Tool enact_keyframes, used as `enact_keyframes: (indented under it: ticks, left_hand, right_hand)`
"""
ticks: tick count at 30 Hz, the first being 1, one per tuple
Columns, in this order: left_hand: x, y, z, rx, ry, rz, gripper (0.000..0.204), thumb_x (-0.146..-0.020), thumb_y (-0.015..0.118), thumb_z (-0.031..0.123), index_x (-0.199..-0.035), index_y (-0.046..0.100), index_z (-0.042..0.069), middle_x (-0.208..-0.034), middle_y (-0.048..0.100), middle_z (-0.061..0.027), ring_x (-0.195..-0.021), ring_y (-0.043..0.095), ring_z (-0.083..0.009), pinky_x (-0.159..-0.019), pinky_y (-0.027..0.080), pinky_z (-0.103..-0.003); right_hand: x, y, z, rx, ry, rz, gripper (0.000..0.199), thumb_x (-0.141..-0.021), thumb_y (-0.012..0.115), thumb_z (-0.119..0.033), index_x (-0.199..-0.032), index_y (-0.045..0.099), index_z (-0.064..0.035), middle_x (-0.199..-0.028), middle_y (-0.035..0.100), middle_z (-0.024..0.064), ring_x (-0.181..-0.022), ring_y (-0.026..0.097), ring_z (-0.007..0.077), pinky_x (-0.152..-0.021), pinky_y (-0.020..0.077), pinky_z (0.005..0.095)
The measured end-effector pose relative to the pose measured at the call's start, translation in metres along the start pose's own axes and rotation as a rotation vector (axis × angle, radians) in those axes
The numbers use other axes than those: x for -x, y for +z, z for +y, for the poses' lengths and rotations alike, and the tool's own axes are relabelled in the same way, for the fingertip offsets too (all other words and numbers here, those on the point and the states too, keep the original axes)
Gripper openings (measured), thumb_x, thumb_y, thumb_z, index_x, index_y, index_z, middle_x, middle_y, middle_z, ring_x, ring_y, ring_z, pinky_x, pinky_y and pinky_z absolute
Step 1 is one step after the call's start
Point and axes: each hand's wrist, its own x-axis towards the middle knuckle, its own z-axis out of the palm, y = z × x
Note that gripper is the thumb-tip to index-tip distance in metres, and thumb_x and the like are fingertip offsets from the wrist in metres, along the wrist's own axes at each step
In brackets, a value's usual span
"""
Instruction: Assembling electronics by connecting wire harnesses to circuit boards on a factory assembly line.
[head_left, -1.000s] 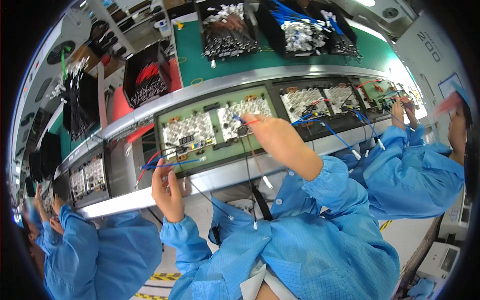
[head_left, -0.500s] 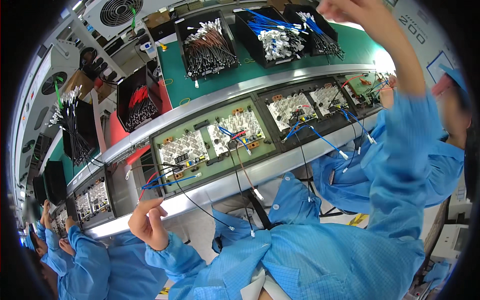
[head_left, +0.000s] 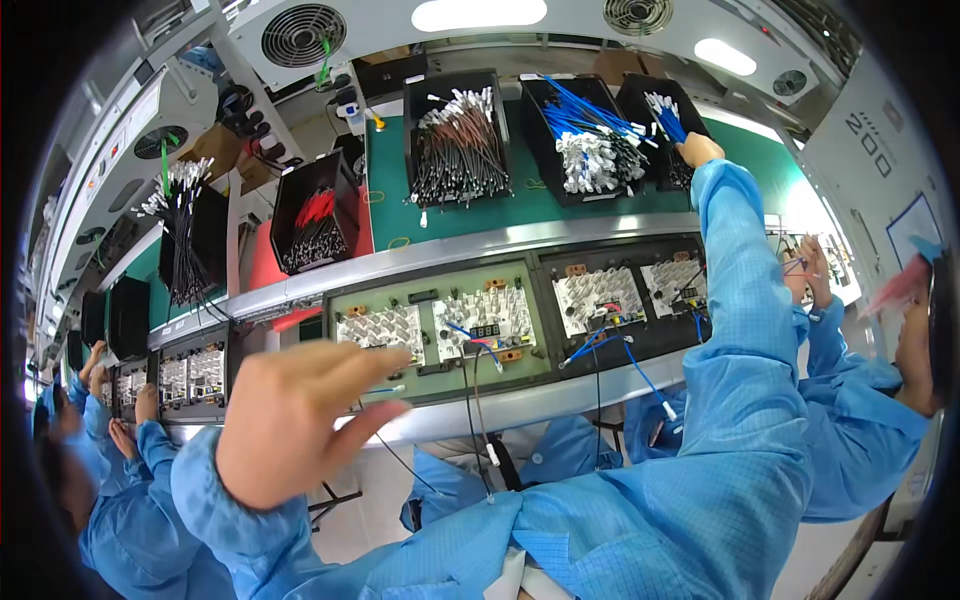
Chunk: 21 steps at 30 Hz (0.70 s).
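My left hand (head_left: pixel 300 420) is raised above the near metal edge, empty, with its fingers stretched out and thumb apart, slightly blurred. It covers part of a white circuit board (head_left: pixel 380 335) in a pale green tray (head_left: pixel 430 383). Another board (head_left: pixel 485 320) beside it has blue, brown and black wires hanging over the edge. My right arm stretches to the far right, where my right hand (head_left: pixel 700 149) is closed at the blue wires (head_left: pixel 672 125) in a black bin (head_left: pixel 640 95). The hand itself hides most of its fingertips.
More black bins hold blue wires with white connectors (head_left: pixel 590 160), brown-and-black wires (head_left: pixel 460 150) and red-and-black wires (head_left: pixel 318 215). A dark tray (head_left: pixel 560 362) with boards lies to the right. Co-workers in blue (head_left: pixel 860 440) sit on both sides. A metal rail (head_left: pixel 400 255) runs before the bins.
My right hand has come down from above the bins to the blue wires. My left hand has risen and its curled fingers have straightened. The view has tilted up.
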Motion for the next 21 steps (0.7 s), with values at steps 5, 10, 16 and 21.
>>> enact_keyframes:
  ticks: [5,10,16,21]
  left_hand:
    - [-0.027,0.007,-0.007,-0.013,-0.021,0.024,0.028,-0.077,0.071,0.017,-0.103,0.065,0.008,-0.078,0.062,-0.0092,-0.067,0.061,-0.0295,-0.057,0.048,-0.037]
    - [-0.033,0.013,-0.013,-0.016,-0.031,-0.006,0.026,-0.077,0.071,0.015,-0.102,0.065,0.008,-0.078,0.063,-0.0096,-0.069,0.063,-0.0299,-0.058,0.049,-0.037]
    - [-0.023,0.014,-0.021,-0.001,-0.119,0.004,0.023,-0.078,0.071,0.013,-0.100,0.066,0.007,-0.078,0.065,-0.0095,-0.068,0.063,-0.0294,-0.059,0.049,-0.037]
    - [-0.012,0.013,-0.030,0.064,-0.176,0.043,0.022,-0.078,0.069,0.007,-0.101,0.068,0.006,-0.076,0.065,-0.0106,-0.069,0.065,-0.0264,-0.060,0.049,-0.034]
  right_hand:
    - [-0.013,0.013,0.009,-0.037,-0.037,0.048,0.035,-0.089,0.053,-0.035,-0.108,0.062,-0.0069,-0.108,0.065,0.0202,-0.101,0.062,0.0372,-0.085,0.0493,0.0473]
    - [-0.012,0.017,0.016,-0.158,-0.024,0.253,0.024,-0.087,0.052,-0.029,-0.101,0.068,-0.0165,-0.103,0.067,0.0150,-0.097,0.064,0.0360,-0.084,0.0506,0.0461]
    - [-0.002,-0.011,0.012,-0.164,0.051,0.345,0.025,-0.086,0.054,-0.034,-0.097,0.069,-0.0174,-0.103,0.067,0.0130,-0.098,0.064,0.0337,-0.083,0.0511,0.0449]
    - [-0.016,-0.052,0.027,-0.050,-0.081,0.507,0.030,-0.089,0.051,-0.038,-0.098,0.067,-0.0137,-0.104,0.066,0.0145,-0.095,0.063,0.0348,-0.083,0.0486,0.0453]
